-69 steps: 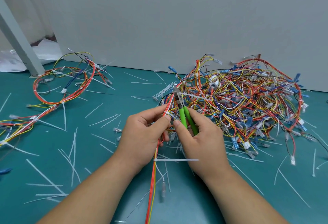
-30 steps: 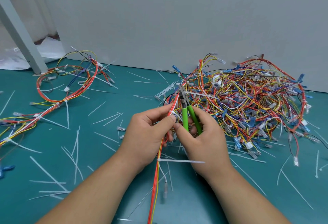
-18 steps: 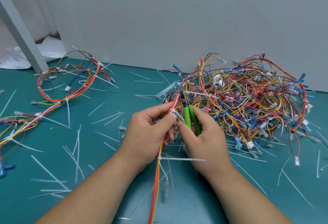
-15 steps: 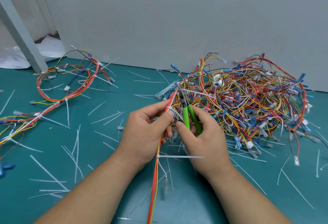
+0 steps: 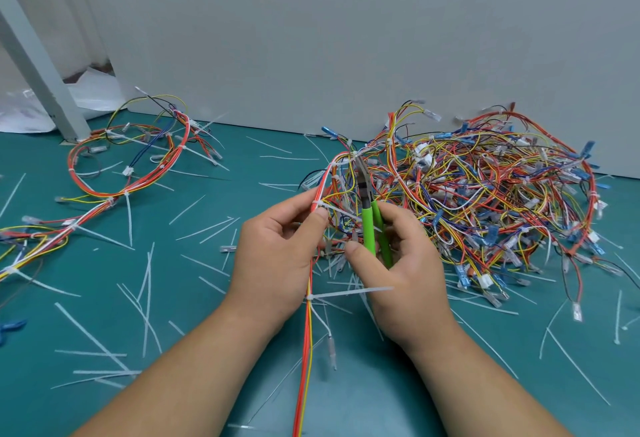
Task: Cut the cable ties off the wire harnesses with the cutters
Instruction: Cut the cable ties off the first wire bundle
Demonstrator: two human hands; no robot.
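Green plastic handles of the cutters (image 5: 372,229) sit in the right hand (image 5: 405,263), fingers curled round them, thumb on the nearer handle. The dark steel nose points up into the near-left edge of the heap of harnesses (image 5: 485,201). Wires cross it there, so the blades are hard to make out.

The left hand (image 5: 277,256), just left of the heap, pinches a red, orange and yellow harness (image 5: 308,350) between thumb and forefinger at a white cable tie (image 5: 320,204). The harness drops out of frame below. A second tie (image 5: 349,293) on it juts stiffly across the right wrist.

The heap is thin glossy wires with blue and clear terminals, lying against a grey wall panel (image 5: 346,38).

The desk (image 5: 194,298) is matte teal, strewn with pale cut tie strips (image 5: 138,298). Well left of the heap lies a looped harness (image 5: 138,173) with white ties on it. Behind that stand a slanted grey post (image 5: 38,66) and crumpled white plastic (image 5: 90,90), both cut off by the frame.
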